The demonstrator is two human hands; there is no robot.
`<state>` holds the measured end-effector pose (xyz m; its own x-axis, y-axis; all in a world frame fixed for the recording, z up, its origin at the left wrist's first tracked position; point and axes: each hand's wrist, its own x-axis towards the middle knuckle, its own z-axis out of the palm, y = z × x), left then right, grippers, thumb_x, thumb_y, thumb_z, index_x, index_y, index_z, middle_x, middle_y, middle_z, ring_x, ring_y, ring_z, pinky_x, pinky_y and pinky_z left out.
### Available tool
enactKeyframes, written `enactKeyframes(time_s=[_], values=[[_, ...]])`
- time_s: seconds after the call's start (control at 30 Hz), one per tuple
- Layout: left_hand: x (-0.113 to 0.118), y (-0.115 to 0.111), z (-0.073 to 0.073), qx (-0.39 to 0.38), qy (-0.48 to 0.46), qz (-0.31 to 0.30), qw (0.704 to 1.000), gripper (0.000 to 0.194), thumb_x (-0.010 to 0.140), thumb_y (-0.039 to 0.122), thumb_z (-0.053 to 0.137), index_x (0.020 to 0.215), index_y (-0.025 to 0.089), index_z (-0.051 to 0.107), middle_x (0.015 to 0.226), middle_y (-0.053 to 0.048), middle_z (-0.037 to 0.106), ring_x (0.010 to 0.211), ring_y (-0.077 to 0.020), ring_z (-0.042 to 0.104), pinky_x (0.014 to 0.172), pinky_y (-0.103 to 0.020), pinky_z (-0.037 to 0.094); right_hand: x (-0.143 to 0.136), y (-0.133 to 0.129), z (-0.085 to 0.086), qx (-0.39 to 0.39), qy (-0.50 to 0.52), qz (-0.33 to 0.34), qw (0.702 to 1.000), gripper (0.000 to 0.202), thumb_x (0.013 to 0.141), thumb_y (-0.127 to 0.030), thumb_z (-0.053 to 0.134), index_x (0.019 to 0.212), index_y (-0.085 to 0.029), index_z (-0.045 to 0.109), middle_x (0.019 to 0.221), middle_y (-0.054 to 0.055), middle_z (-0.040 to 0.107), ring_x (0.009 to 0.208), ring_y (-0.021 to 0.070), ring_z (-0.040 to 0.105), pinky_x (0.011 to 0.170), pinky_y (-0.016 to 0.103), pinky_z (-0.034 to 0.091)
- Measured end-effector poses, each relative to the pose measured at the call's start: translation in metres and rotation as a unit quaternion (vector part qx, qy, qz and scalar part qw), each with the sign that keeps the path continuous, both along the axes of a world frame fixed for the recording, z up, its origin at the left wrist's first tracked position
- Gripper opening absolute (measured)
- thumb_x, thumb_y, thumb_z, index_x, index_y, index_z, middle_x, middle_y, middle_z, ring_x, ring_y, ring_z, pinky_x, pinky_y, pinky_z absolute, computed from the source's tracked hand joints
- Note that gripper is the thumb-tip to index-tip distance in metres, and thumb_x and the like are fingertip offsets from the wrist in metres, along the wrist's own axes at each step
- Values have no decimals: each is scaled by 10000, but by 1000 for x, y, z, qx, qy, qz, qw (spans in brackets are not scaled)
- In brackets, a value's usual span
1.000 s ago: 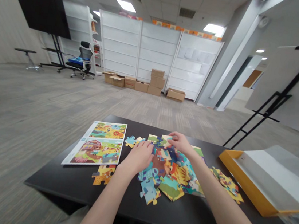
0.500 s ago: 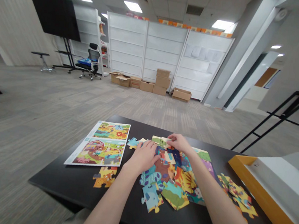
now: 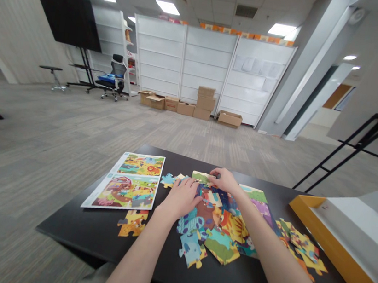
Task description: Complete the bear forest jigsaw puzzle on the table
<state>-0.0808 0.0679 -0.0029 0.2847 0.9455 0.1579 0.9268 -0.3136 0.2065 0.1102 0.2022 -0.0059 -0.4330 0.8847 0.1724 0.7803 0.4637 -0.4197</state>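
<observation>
My left hand (image 3: 183,196) lies palm down with outstretched fingers at the left side of the colourful jigsaw puzzle (image 3: 211,219), thumb apart. Curled at the puzzle's far edge, my right hand (image 3: 223,179) has its fingertips on a green and cream puzzle piece (image 3: 202,177), partly hidden by the fingers. Loose on top of the puzzle is another piece (image 3: 215,199). Nearer me, a light blue piece (image 3: 190,248) and a green and teal piece (image 3: 221,247) lie against the puzzle's front edge. My right forearm covers part of the puzzle's right side.
On the black table (image 3: 93,231), a picture sheet (image 3: 128,182) lies at left, with orange pieces (image 3: 132,223) below it. Several loose pieces (image 3: 302,247) are heaped at right beside an open yellow and white box (image 3: 339,245). A whiteboard stand (image 3: 359,145) is beyond the table's right side.
My right hand has shifted slightly left and its fingers have moved lower over the piece at the far edge. My left hand stays in place.
</observation>
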Motion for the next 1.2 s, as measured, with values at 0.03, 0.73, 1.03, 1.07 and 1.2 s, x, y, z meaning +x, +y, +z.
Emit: enactKeyframes(time_s=[0.03,0.73,1.03,1.07,1.2], values=[[0,0,0,-1,-2,-1,1000,460,987,398,483,1386,171,504,1483,-168,523,1394,-308,451,1153,-514,325,0,0,-1,13,3,18,1000,227,823,-344,708,976,-190,775,994,84,757,941,217,680,824,288,502],[-13,-3,12,14,-13,40,999,424,1009,288,421,1391,130,515,1524,-174,487,1432,-296,429,1190,-477,318,-4,0,-4,41,-23,108,993,273,841,-367,736,1051,-198,782,1091,116,728,1034,251,674,944,346,498],[-63,-33,21,28,-32,128,991,430,990,299,458,1372,117,539,1460,-175,549,1390,-303,470,1164,-456,362,-5,-4,0,26,-24,149,988,319,824,-354,751,1089,-176,744,1138,124,723,1057,272,666,960,381,494],[-66,-35,21,27,-32,131,991,420,985,295,468,1362,127,546,1444,-171,561,1372,-301,486,1154,-452,374,-5,-4,1,23,-24,149,988,298,829,-342,745,1081,-182,746,1131,119,724,1048,268,670,950,377,497],[-70,-40,21,8,-29,129,991,377,966,261,488,1315,145,572,1386,-162,597,1323,-301,525,1122,-448,400,-3,-5,3,20,-18,150,988,270,828,-318,742,1066,-190,746,1125,108,725,1023,255,679,932,363,501]])
